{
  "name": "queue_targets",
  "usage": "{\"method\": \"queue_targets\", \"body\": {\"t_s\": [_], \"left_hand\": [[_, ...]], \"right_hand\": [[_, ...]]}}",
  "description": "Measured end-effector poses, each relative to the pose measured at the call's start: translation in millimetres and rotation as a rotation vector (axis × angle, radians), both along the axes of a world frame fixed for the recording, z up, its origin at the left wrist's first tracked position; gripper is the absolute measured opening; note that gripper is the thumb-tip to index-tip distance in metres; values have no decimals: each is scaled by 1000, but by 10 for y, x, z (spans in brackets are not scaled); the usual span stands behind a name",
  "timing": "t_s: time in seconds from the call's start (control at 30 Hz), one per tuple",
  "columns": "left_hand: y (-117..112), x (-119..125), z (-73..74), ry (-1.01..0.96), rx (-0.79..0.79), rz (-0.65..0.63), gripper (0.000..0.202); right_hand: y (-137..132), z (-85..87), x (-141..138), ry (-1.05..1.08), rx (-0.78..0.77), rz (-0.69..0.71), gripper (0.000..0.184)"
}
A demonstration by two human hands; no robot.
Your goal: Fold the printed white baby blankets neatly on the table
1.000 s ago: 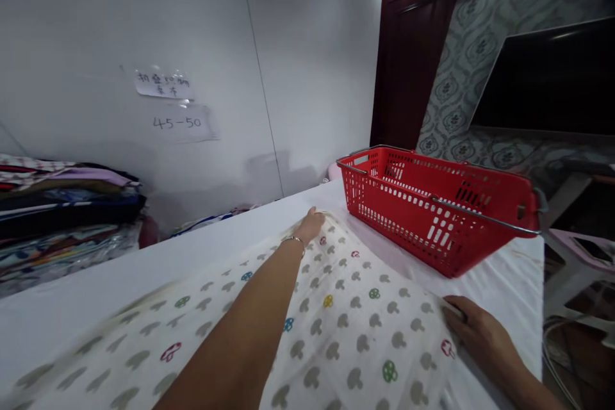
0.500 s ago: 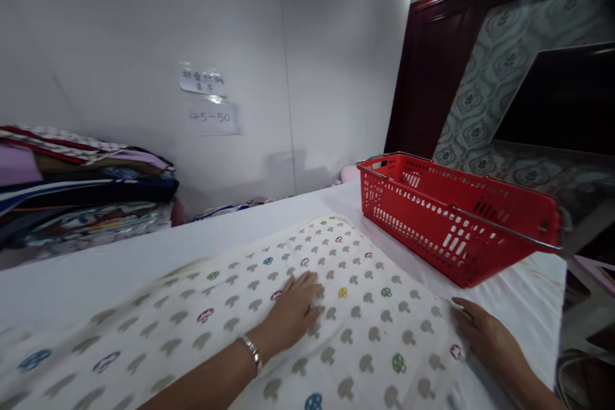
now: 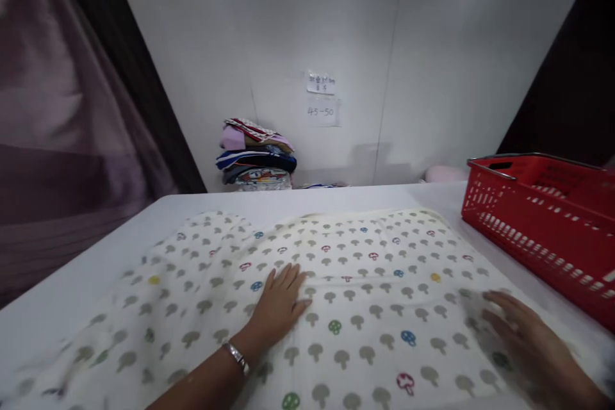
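A white cloth (image 3: 355,339) printed with grey and coloured mushrooms lies spread over the table, its left part rumpled. My left hand (image 3: 281,304), with a silver bracelet at the wrist, rests palm down near the cloth's middle, fingers stretched out and holding nothing. Over the cloth's right part is my right hand (image 3: 528,336), slightly blurred, its fingers extended and nothing visible in them. Whether it touches the fabric, I cannot tell.
A red plastic basket (image 3: 542,224) with metal handles stands on the white table (image 3: 158,221) at the right. Folded fabrics (image 3: 257,157) are stacked behind the far edge. Paper notes (image 3: 323,109) hang on the wall, and a purplish curtain (image 3: 72,128) hangs at the left.
The view has swung left, bringing the curtain and the cloth's left part into sight. My right hand has moved from the cloth's right edge to over its surface. My left hand remains flat on it.
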State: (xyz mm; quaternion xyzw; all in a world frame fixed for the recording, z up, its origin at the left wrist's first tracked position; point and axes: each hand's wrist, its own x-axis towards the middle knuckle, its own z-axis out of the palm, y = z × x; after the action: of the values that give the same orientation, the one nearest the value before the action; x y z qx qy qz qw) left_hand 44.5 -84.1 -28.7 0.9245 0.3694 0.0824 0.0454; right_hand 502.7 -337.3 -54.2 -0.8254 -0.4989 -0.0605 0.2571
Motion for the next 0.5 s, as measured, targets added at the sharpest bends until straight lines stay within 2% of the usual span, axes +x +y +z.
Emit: {"method": "queue_targets", "body": {"t_s": [0.13,0.23,0.33,0.5], "left_hand": [[57,-293,92,-45,-39,84,48],[248,-330,177,-128,-19,72,39],[557,-131,252,-184,22,43,35],[1154,536,293,-198,43,-45,29]], "right_hand": [[824,99,-668,55,-61,256,46],[1414,219,-972,44,-37,422,41],[1990,356,-1072,47,-83,344,36],[2808,481,-1016,-37,-294,262,35]]}}
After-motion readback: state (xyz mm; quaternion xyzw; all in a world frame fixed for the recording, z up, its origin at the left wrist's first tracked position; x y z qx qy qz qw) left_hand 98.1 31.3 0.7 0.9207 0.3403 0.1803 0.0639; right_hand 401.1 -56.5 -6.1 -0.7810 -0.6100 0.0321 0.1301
